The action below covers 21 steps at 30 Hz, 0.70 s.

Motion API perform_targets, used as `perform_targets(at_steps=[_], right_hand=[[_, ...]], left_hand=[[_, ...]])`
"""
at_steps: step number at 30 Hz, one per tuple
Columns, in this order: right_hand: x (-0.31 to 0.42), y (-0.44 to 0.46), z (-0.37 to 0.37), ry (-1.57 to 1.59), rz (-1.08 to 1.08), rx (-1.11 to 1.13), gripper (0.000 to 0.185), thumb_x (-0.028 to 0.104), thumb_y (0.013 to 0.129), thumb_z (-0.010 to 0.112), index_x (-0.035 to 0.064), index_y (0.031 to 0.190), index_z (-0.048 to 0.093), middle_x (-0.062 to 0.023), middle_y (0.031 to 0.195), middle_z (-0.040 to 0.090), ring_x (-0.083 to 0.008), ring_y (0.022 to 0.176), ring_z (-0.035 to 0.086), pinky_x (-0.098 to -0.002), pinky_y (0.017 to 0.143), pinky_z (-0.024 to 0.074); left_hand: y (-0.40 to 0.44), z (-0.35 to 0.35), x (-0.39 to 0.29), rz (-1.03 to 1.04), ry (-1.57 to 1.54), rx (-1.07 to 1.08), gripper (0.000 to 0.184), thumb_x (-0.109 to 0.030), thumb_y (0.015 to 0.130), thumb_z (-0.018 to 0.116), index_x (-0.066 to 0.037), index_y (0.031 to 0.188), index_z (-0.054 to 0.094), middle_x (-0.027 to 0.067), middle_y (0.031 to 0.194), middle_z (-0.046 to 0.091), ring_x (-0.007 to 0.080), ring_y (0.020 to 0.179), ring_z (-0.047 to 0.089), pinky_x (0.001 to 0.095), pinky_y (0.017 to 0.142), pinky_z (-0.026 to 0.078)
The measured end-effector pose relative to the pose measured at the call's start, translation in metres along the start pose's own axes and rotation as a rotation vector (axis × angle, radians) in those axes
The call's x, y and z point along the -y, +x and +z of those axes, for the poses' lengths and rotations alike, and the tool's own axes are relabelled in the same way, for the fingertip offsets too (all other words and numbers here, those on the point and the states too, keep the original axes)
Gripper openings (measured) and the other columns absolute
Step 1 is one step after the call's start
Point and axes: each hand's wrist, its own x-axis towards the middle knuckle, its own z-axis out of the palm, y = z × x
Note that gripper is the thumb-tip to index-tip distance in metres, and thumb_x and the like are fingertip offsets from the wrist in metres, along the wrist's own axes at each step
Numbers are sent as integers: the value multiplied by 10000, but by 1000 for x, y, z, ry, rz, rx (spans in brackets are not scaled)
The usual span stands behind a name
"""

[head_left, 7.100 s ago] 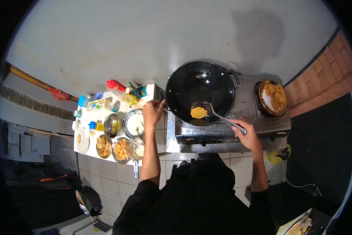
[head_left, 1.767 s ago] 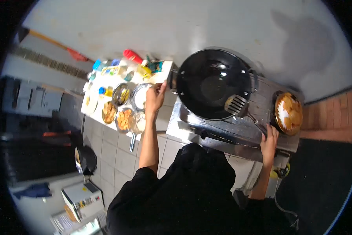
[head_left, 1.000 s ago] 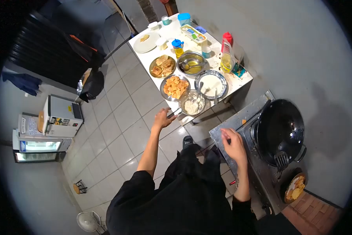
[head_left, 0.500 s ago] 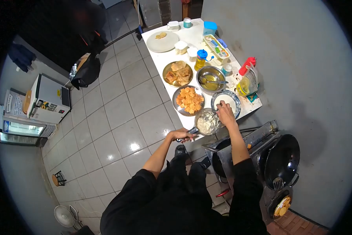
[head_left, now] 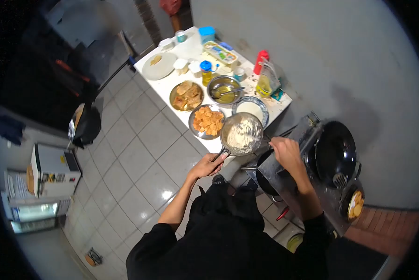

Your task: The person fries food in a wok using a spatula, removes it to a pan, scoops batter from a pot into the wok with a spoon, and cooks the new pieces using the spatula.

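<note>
My left hand (head_left: 208,165) is closed round the handle of a pan (head_left: 241,134) that holds a pale, lumpy mixture. Beside the pan's right rim, my right hand (head_left: 286,151) pinches the end of a thin utensil that reaches to the rim; its far end is hard to make out. A patterned plate with white batter (head_left: 250,108) lies just behind the pan. Left of the pan is a plate of orange cubes (head_left: 208,121), and behind that a dish of browned pieces (head_left: 186,95). A metal bowl with yellow liquid and a spoon (head_left: 225,90) stands near the batter.
The white table (head_left: 201,143) also bears a blue-capped bottle (head_left: 206,73), a red bottle (head_left: 261,62) and a pale plate (head_left: 159,66). On the stove at right are a black wok (head_left: 335,151), a slotted spatula (head_left: 339,180) and a plate of fried food (head_left: 356,205).
The spatula was let go in the wok and the view turned from stove to table. My left hand took the pan's handle and raised it; my right hand moved from the batter plate to the pan's right side.
</note>
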Motion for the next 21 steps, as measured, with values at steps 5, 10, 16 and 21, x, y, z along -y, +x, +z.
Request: perform_targets(at_steps=[5, 10, 16, 21], right_hand=[[19, -28, -72, -73, 26, -406, 119, 48, 839, 591, 8, 745, 530, -178, 690, 579, -374, 655, 587, -438, 546, 440], [9, -56, -76, -43, 180, -444, 115, 69, 866, 578, 13, 775, 535, -173, 680, 593, -380, 639, 601, -459, 543, 449], [37, -92, -71, 261, 413, -522, 173, 90, 899, 566, 3, 749, 558, -197, 624, 579, -401, 592, 579, -454, 504, 411], [24, -109, -57, 681, 552, -676, 186, 102, 897, 558, 7, 739, 586, -192, 633, 571, -392, 564, 552, -406, 511, 394]], left_hand=[[8, 21, -56, 201, 140, 31, 509, -442, 980, 489, -35, 676, 516, -23, 526, 458, 57, 451, 403, 250, 418, 322], [12, 49, -95, 397, 285, -53, 470, -355, 980, 520, 11, 686, 519, 3, 535, 447, 81, 503, 383, 281, 457, 322], [20, 88, -125, 457, 273, 24, 401, -304, 974, 541, 32, 757, 542, 13, 529, 441, 80, 499, 367, 280, 464, 315], [27, 114, -137, 517, 293, 91, 402, -305, 978, 533, 34, 761, 539, 19, 518, 461, 88, 478, 399, 281, 462, 324]])
